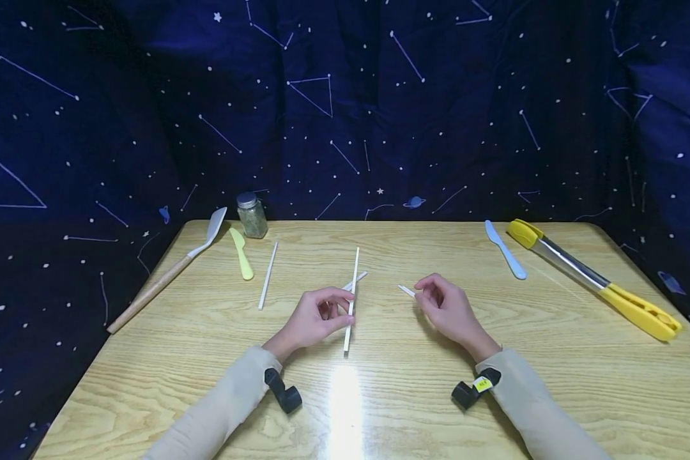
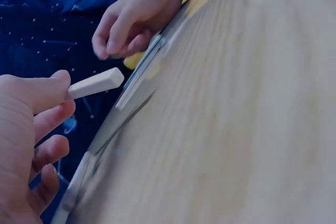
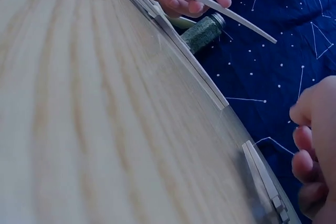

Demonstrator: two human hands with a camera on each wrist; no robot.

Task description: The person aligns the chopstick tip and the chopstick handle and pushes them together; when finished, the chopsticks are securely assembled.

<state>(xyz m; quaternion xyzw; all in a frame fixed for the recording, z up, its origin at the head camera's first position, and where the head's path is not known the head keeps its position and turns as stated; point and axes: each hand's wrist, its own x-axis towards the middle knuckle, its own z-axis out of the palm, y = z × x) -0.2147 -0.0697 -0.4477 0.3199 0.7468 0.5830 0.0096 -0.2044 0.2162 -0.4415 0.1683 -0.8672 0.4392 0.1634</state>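
My left hand (image 1: pixel 322 316) pinches a white chopstick (image 1: pixel 356 271) between thumb and fingertips, its thicker, square end towards me. In the left wrist view that chopstick (image 2: pixel 97 84) juts out past the thumb. Behind the left hand a pair of white sticks (image 1: pixel 361 277) lies slanted on the table, partly covered by the fingers. My right hand (image 1: pixel 448 310) is bent loosely with nothing in its fingers. Beside its thumb the ends of more white sticks (image 1: pixel 405 290) show. The right wrist view has these sticks (image 3: pixel 262 177) lying side by side on the table, below the fingers (image 3: pixel 304 163).
Another white chopstick (image 1: pixel 268 276) lies left of the left hand. Farther left are a yellow knife (image 1: pixel 242 254), a jar of green herbs (image 1: pixel 253 218) and a wooden-handled spatula (image 1: pixel 155 289). A blue knife (image 1: pixel 506 251) and yellow-ended tongs (image 1: pixel 577 271) lie on the right.
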